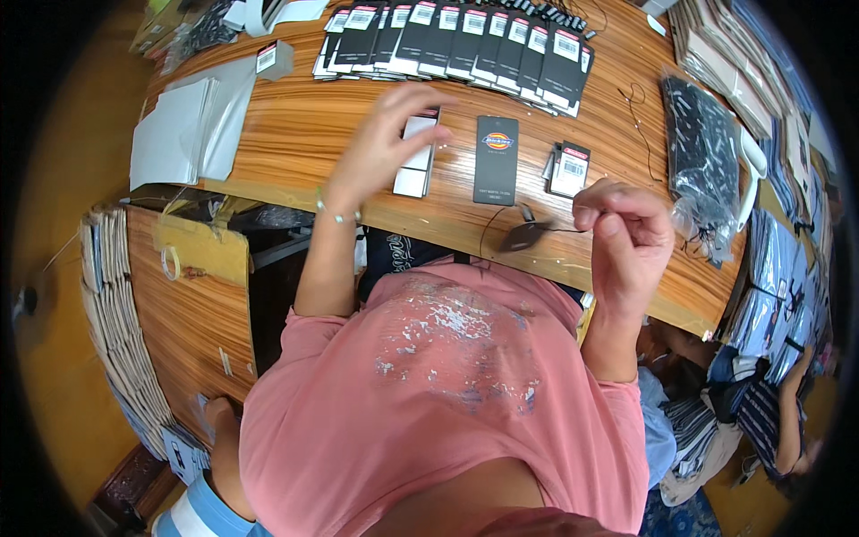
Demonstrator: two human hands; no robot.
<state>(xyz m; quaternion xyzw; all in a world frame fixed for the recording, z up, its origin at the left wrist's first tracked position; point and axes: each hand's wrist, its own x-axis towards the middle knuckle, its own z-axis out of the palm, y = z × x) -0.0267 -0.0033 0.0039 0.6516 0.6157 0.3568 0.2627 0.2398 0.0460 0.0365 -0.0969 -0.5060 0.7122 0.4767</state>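
My left hand (380,143) is over the table with thumb and fingers apart, holding nothing I can see. Beneath its fingers lies a small stack of white cards (412,170). A black hang tag (496,161) with a coloured oval emblem lies flat just right of that stack. At the table's near edge my right hand (626,233) pinches a thin black cord (565,230). From this cord hangs a small dark piece (522,236), smeared by motion. Close above the right hand is a short pile of labelled tags (568,170).
A long fanned row of black tags (447,45) with cords spans the far side. White sheets (174,134) and a small box (274,59) are at left. A clear bag of black cords (702,143) sits at right, beside stacked packed garments (769,277). Another person's arm (792,412) shows lower right.
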